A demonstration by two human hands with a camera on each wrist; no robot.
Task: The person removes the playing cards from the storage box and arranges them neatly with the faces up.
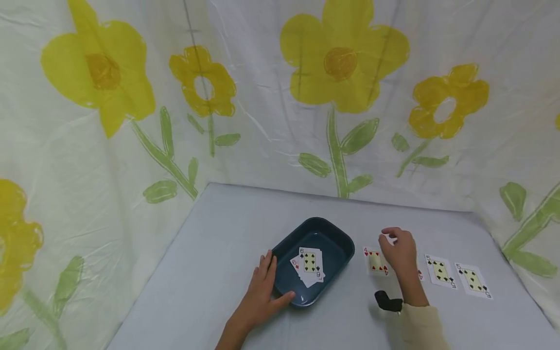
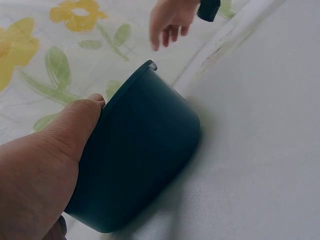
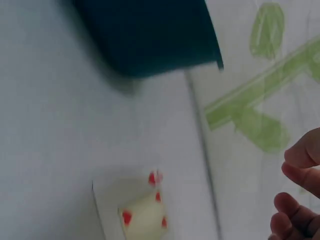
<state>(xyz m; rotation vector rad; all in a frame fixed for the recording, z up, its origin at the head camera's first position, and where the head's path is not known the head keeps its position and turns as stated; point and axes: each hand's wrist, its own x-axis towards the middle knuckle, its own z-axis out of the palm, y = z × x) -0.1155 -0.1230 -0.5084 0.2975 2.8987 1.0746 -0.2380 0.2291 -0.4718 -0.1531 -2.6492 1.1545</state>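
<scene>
A dark teal tray (image 1: pixel 337 231) sits on the table with two sixes inside, a black six (image 1: pixel 309 263) overlapping a red six (image 1: pixel 295 263). My left hand (image 1: pixel 261 293) holds the tray at its near left corner; in the left wrist view the thumb (image 2: pixel 80 117) hooks over the rim. To the right of the tray, my right hand (image 1: pixel 400 250) is raised over the card row, fingers loosely bent and nothing between them. Beside it lies a four of hearts (image 1: pixel 375 261). Another red four (image 1: pixel 420 274) is mostly hidden behind the hand and wrist.
Two black fives, one card (image 1: pixel 440 271) nearer the hand and another card (image 1: pixel 473 281) farther right, continue the row. The table (image 1: pixel 218 233) has a pale cloth, and a flower-printed curtain (image 1: pixel 258 121) hangs along its back and sides. A black strap (image 1: pixel 388 302) sits at my right wrist.
</scene>
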